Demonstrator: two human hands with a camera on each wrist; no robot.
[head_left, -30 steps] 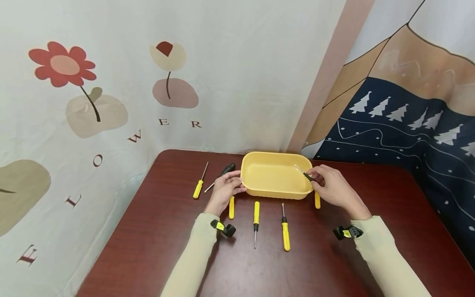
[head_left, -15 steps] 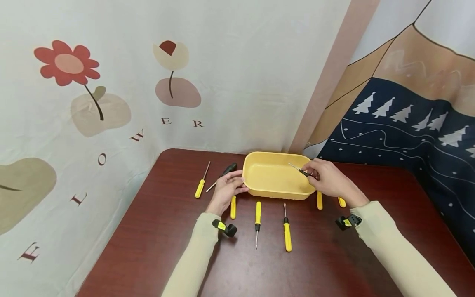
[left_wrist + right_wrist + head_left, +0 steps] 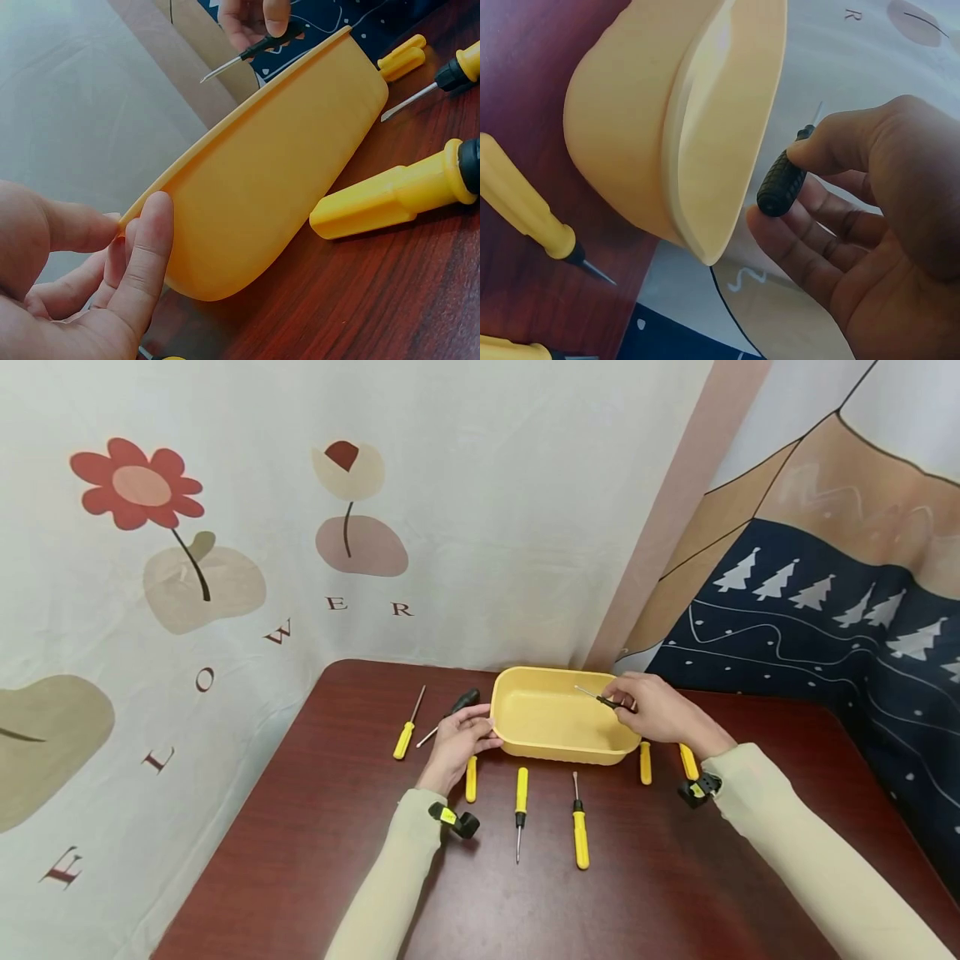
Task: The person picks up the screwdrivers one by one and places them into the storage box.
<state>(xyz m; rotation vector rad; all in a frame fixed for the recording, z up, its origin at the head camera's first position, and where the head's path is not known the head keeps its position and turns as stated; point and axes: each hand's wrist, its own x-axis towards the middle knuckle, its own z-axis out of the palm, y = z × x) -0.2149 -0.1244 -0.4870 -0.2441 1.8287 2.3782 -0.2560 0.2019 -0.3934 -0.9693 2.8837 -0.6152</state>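
A yellow rectangular basin (image 3: 562, 753) stands near the back of the table. My left hand (image 3: 455, 745) pinches its left rim between thumb and fingers, as the left wrist view (image 3: 112, 277) also shows. Above the basin's right side, my right hand (image 3: 656, 710) holds a small black-handled screwdriver (image 3: 784, 180) between thumb and fingers. Its thin metal shaft points left over the basin's inside. No other tool shows in the basin. A yellow-handled screwdriver (image 3: 471, 779) lies partly behind my left hand.
Several yellow-handled screwdrivers lie around the basin: one at the left (image 3: 402, 742), two in front, the nearer a yellow-and-black screwdriver (image 3: 581, 839), and others at the right, such as a yellow handle (image 3: 646, 763). A larger black-handled screwdriver (image 3: 465, 700) lies behind my left hand. Curtains hang behind the table.
My right hand has moved left and slightly up with the black-handled screwdriver, further over the basin. A yellow handle at the right has come into sight. My left hand stays at the rim.
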